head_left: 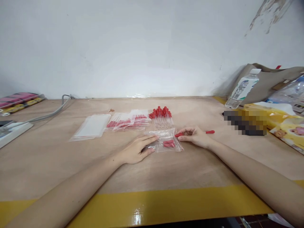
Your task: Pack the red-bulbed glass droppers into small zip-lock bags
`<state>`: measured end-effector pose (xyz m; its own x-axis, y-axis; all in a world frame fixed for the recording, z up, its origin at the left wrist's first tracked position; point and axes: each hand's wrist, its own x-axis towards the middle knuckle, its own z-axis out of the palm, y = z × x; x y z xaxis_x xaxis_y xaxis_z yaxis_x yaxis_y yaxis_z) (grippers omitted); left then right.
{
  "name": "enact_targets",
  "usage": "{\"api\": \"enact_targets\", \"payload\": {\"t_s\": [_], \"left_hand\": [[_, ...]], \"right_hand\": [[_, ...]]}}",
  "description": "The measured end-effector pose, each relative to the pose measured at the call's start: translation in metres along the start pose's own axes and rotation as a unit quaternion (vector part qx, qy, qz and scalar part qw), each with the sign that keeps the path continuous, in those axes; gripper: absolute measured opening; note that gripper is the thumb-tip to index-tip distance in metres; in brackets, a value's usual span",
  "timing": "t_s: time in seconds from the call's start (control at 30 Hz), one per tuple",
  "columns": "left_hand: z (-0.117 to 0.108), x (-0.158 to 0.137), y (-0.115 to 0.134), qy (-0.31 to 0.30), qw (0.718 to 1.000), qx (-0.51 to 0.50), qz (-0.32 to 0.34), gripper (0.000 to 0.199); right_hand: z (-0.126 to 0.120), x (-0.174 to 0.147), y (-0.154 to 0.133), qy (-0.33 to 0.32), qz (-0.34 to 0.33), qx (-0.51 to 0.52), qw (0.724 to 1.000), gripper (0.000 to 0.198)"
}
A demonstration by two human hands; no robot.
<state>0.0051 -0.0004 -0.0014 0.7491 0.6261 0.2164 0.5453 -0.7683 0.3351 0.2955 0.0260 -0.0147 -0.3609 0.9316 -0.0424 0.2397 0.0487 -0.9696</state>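
Observation:
A clear zip bag (163, 148) lies flat in front of me, with red-bulbed glass droppers (169, 144) inside it. My left hand (136, 148) rests on the bag's left end, its fingers stretched out and apart. At the bag's right edge, my right hand (193, 136) pinches a dropper (178, 135) by its red bulb; its glass tube points left into the bag's mouth. Another dropper's red bulb (210, 131) shows just beyond my right hand, its other end hidden. Behind the bag lies a pile of loose droppers (161, 115) with red bulbs pointing away from me.
Filled bags (129, 122) overlap left of the pile, beside a stack of flat bags (91, 126). A bottle (244, 87), a yellow tissue pack (288, 126) and a grey bag (268, 72) stand right. A cable (51, 113) and a power strip (15, 134) lie left. A wall rises behind.

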Motion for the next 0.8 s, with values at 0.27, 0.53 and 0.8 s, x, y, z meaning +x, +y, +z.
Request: {"api": "enact_targets", "payload": {"t_s": [0.27,0.53,0.8], "left_hand": [[-0.0006,-0.0002,0.0009,0.006,1.000,-0.012,0.009,0.046],[0.0000,0.0007,-0.0001,0.010,1.000,-0.019,0.015,0.047],[-0.0001,0.0005,0.0007,0.011,1.000,-0.020,0.017,0.048]], "right_hand": [[0.0043,0.0065,-0.0020,0.036,-0.023,-0.144,0.989,0.038],[0.0071,0.0034,-0.0003,0.068,-0.088,-0.134,0.985,0.034],[0.0001,-0.0002,-0.0076,-0.022,-0.078,-0.150,0.985,0.030]]}}
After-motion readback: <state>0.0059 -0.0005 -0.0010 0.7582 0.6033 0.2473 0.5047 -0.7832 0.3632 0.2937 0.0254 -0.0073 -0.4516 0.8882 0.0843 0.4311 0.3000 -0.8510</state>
